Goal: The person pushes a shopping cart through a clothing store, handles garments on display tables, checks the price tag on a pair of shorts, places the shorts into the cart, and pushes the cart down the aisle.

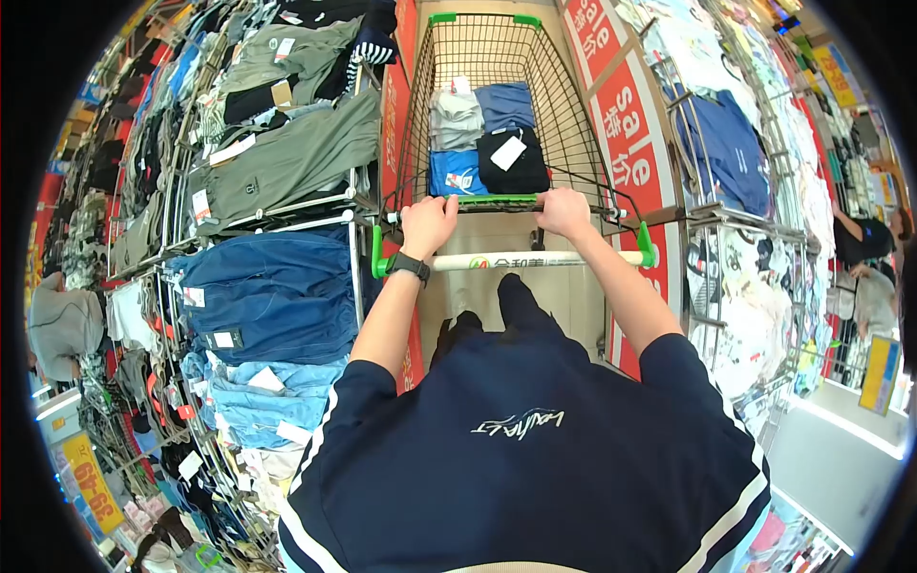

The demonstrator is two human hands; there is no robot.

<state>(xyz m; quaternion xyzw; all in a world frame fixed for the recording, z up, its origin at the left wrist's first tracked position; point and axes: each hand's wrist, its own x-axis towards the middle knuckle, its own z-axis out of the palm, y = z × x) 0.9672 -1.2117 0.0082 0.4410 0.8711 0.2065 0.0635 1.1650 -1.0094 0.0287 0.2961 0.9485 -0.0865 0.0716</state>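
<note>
A shopping cart (pixel 564 84) with a dark wire basket is in front of me. My left hand (pixel 430 226), a dark watch on its wrist, is closed on the left of the cart's near rim, beside the green strip (pixel 497 201). At that strip's right end my right hand (pixel 564 212) is also closed on the rim. The white handle bar (pixel 449 261) passes under my wrists. Inside the basket lie folded clothes: a light grey piece (pixel 456 119), a slate-blue one (pixel 504 107), a bright blue one (pixel 453 174) and a black one (pixel 521 174) with a white tag.
Metal racks line both sides, with green trousers (pixel 287 162), dark blue jeans (pixel 267 291) and light blue denim (pixel 272 396) on the left. A navy garment (pixel 723 153) hangs on the right. Red sale banners (pixel 621 124) flank the cart. Other people (pixel 65 320) stand beyond the racks.
</note>
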